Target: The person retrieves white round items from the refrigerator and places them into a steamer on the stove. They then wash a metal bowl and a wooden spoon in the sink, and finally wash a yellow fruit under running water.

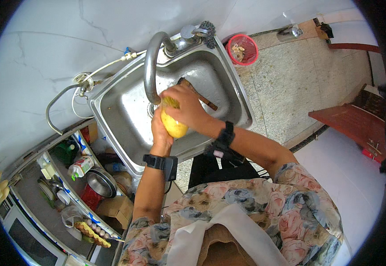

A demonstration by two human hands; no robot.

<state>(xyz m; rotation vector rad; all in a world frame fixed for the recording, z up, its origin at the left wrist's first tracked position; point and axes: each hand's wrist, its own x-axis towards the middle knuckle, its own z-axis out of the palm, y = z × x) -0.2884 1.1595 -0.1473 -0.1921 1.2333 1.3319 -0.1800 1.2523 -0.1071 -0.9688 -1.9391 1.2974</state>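
Over the stainless steel sink (123,129), both hands meet just below the end of the curved tap spout (150,69). My left hand (161,131) grips a smooth yellow fruit or vegetable (176,126) from its left side. Against its upper part, my right hand (191,106) presses a yellow-green scrubbing pad (171,102), partly covered by the fingers. Whether water runs from the spout is hard to tell. A long brown object (201,96), dark at its far end, lies on the basin floor beyond my right hand. The drain (152,109) shows beside the left fingers.
A dark scouring ball (208,33) rests at the sink's back corner near the tap lever. A red bin (242,50) holding scraps stands on the floor beyond. To the left, shelves hold a metal bowl (101,182), a bottle (81,166), a cardboard box (116,210) and eggs (96,229).
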